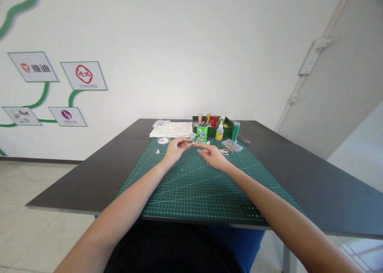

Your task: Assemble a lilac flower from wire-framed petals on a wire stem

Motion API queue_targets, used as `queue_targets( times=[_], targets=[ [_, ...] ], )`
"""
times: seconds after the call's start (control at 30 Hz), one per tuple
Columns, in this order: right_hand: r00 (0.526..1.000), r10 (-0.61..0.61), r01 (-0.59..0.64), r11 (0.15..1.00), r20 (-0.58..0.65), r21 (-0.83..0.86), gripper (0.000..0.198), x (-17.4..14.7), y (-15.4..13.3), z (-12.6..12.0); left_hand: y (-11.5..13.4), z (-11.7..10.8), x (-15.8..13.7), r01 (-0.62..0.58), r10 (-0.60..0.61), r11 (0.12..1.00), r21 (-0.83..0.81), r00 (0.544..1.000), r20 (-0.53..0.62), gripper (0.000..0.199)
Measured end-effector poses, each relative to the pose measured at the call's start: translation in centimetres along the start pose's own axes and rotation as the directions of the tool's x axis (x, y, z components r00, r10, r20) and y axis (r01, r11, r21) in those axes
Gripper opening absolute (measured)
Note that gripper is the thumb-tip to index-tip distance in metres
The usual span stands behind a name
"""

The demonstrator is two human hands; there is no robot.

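the left hand (176, 148) is above the far half of the green cutting mat (191, 185), its thumb and fingertips pinched together on a thin dark piece (195, 139), which slants up and to the right in front of the green can (202, 133). the right hand (214, 157) is just opposite, index finger stretched toward the left fingertips and the other fingers loosely bent; whether it grips anything is too small to tell, and so is whether the two hands touch.

the mat lies on a dark worktop (89, 181). left of the left hand, a small white flower (157, 151) with a thin stem lies on the mat, and beyond it is a round dish (168, 141) with something white inside. farther back are a stack of paper sheets (182, 130) and a crumpled clear bag (161, 123). a small pale cup (192, 135) is just left of the can, which has dark-handled tools standing in it.

behind the can, a dark green box (212, 133) holds pink, orange and red spools (214, 121). in front of the box is a white bottle (219, 132) with a yellow label, and to its right a green tube (235, 131) is upright. white-handled scissors (224, 152), partly hidden by the right hand, lie near a clear case (232, 146).
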State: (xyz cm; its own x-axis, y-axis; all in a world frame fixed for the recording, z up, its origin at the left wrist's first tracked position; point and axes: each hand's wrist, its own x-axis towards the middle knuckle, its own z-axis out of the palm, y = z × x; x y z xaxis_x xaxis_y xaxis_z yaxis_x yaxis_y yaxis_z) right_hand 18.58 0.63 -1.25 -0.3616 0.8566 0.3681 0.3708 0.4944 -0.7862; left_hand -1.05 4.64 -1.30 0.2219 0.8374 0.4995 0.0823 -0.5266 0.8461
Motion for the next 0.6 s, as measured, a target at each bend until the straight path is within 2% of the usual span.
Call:
queue_targets(
  times=[0.3, 0.6],
  targets=[
    [1.0, -0.001, 0.001, 1.0, 0.004, -0.023, 0.043, -0.02, -0.25, -0.08, 0.14, -0.07, -0.04, 0.022, -0.021, 0.999, -0.038, 1.0, 0.007, 0.028],
    [1.0, -0.014, 0.013, 0.999, -0.01, -0.042, 0.042, -0.02, -0.27, -0.18, 0.14, -0.22, -0.02, -0.037, 0.037, 0.999, -0.002, 0.999, 0.004, 0.026]
  ],
)
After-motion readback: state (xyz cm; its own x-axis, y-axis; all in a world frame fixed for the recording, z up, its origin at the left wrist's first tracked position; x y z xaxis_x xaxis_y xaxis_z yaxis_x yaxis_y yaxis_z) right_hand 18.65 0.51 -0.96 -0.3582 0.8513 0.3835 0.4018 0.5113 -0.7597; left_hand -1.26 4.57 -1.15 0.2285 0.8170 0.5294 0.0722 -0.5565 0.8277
